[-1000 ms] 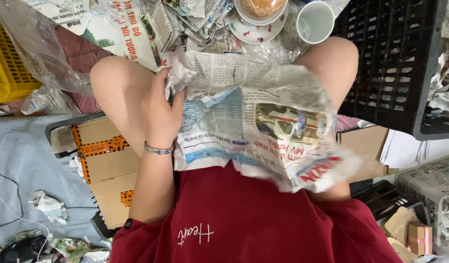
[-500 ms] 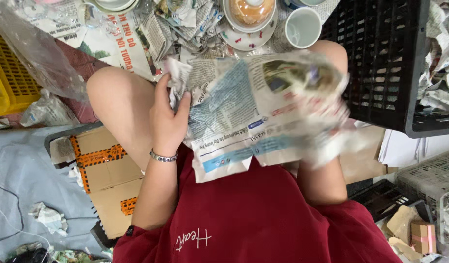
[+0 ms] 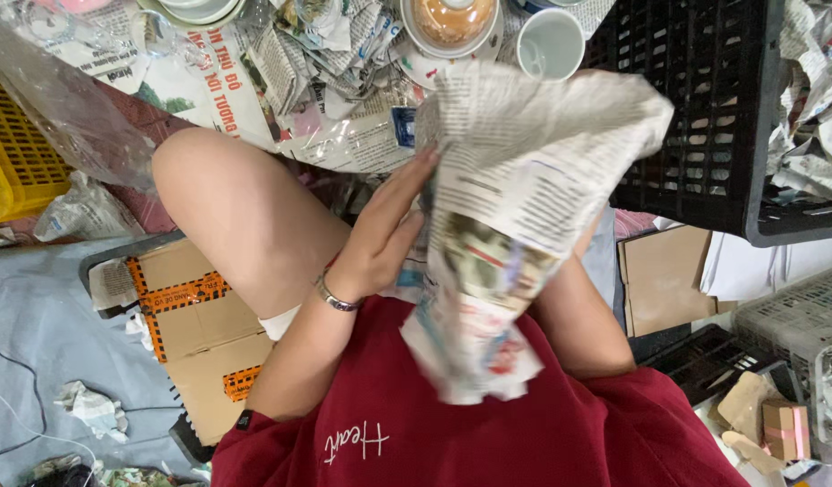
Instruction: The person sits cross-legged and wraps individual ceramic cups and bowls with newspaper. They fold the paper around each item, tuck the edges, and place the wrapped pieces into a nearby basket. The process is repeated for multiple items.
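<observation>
A large printed newspaper sheet (image 3: pixel 524 180) stands bunched and raised over my lap, its lower end hanging down onto my red shirt (image 3: pixel 452 433). My left hand (image 3: pixel 380 234), with a silver bracelet (image 3: pixel 335 298) at the wrist, lies with straight fingers against the sheet's left side. My right hand is hidden under the paper; only my right forearm (image 3: pixel 583 316) shows, rising into the sheet. Whether anything is inside the paper I cannot tell.
Beyond my knees lie crumpled newspapers, a white cup (image 3: pixel 550 43) and an orange-lined bowl (image 3: pixel 450 22) on a saucer. A black plastic crate (image 3: pixel 705 108) stands at the right, a yellow crate (image 3: pixel 10 162) and clear plastic bag (image 3: pixel 64 99) at the left. Flattened cardboard (image 3: pixel 199 325) lies by my left leg.
The sheet, spread flat over my lap a second ago, has swung up and to the right into a bunched, upright shape. My left hand let go of the corner and now rests flat against it.
</observation>
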